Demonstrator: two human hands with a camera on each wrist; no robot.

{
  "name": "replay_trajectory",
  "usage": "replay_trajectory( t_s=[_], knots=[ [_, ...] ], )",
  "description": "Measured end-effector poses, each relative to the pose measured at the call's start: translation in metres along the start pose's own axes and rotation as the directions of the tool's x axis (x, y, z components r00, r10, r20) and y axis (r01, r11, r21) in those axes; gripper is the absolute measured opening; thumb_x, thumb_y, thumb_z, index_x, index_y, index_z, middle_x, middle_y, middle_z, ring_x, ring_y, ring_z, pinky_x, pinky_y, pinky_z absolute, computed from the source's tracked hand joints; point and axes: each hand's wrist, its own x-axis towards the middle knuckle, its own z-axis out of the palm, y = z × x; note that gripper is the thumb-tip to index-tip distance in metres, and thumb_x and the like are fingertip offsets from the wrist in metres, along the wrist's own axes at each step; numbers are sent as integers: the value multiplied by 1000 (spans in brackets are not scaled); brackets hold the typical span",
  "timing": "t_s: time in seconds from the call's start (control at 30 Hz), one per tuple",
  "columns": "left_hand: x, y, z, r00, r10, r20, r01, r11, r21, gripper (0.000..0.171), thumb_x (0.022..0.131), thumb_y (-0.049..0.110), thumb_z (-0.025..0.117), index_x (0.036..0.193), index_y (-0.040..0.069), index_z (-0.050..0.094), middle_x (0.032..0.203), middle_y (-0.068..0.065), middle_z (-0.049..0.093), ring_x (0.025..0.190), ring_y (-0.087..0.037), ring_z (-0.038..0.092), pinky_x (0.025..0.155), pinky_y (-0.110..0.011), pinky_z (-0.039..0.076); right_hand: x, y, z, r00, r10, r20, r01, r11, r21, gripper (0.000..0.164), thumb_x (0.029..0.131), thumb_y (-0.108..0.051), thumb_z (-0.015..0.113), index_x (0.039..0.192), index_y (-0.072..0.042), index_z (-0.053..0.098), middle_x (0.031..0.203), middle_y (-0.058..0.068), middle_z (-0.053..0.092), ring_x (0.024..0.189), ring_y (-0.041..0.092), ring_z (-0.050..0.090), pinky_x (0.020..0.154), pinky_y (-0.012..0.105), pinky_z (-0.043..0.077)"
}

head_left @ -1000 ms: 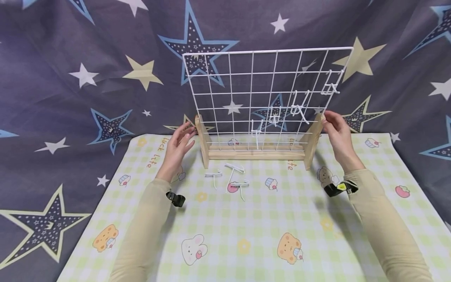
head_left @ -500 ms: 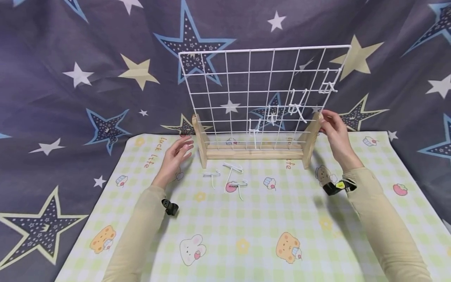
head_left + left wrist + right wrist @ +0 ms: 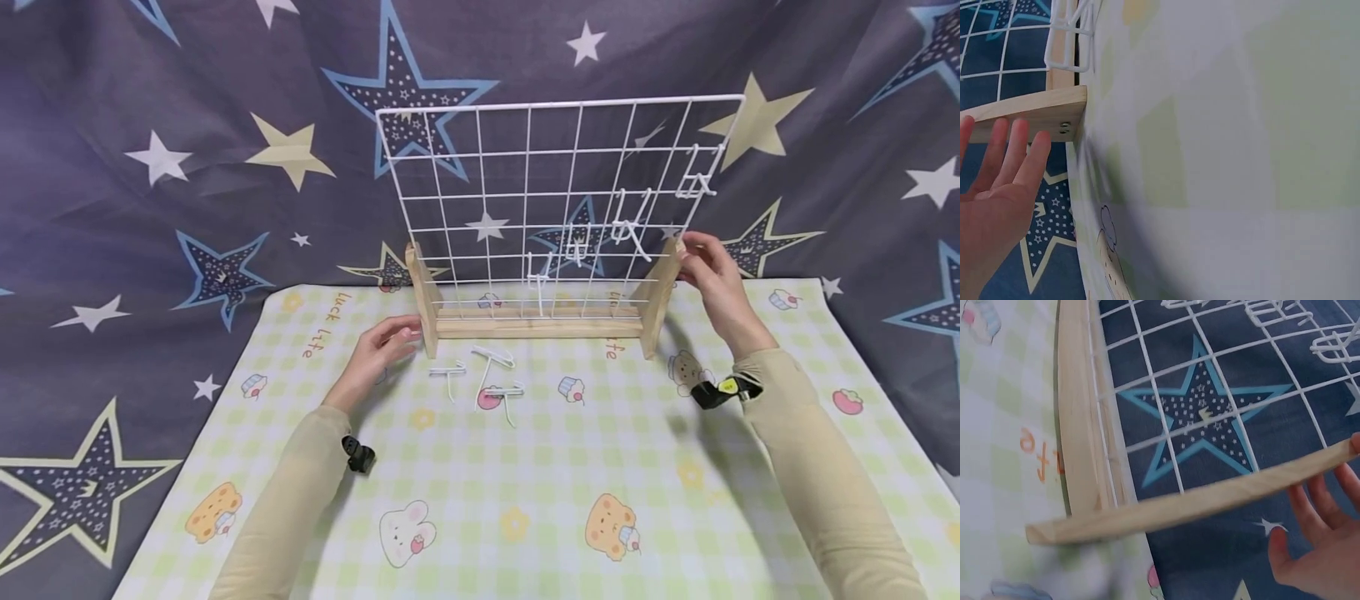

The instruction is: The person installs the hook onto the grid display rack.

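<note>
Pictured toward the back of a checked tablecloth (image 3: 480, 483): a white wire grid (image 3: 560, 104) upright in a wooden base (image 3: 540, 331), with four white hooks (image 3: 630, 226) hung from its middle toward its right side and three loose hooks (image 3: 491, 357) lying just in front. Beside the foot of the left upright (image 3: 423, 292), the left hand (image 3: 378, 352), fingers extended, holding nothing; touching or just short of the wood, impossible to tell. At the upper end of the right upright (image 3: 658, 304), the right hand (image 3: 718, 283), fingers on the outer side, thumb by the edge; pinching or merely touching, also impossible to tell. Among likely risks: a skewed or tipped grid from uneven pressure, low on one side and high on the other; a hung hook jolted off by a sudden shove; a loose hook caught under the base in any forward slide. Compared with a second ago: the left hand lower, down from near the upright's top; the right hand at much the same spot.
</note>
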Motion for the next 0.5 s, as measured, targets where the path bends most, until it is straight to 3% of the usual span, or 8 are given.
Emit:
replay_trajectory(
  t_s=[0.33, 0.5],
  knots=[
    [-7, -4, -1, 993, -99, 60, 102, 994, -47, 41, 100, 17, 57, 133, -7, 51, 127, -31, 53, 113, -38, 58, 95, -46, 47, 8, -9, -23, 989, 38, 146, -10, 982, -191, 26, 96, -11, 60, 121, -15, 60, 104, -9, 62, 100, 5, 54, 87, 12, 40],
    [-5, -6, 4, 992, -82, 96, 83, 997, -6, 38, 99, 13, 58, 131, -6, 52, 126, -31, 54, 113, -39, 57, 96, -44, 47, 9, -12, -26, 982, 90, 163, -31, 942, -335, 43, 98, -19, 58, 138, -5, 50, 108, -15, 60, 103, 2, 53, 90, 13, 40]
  ],
)
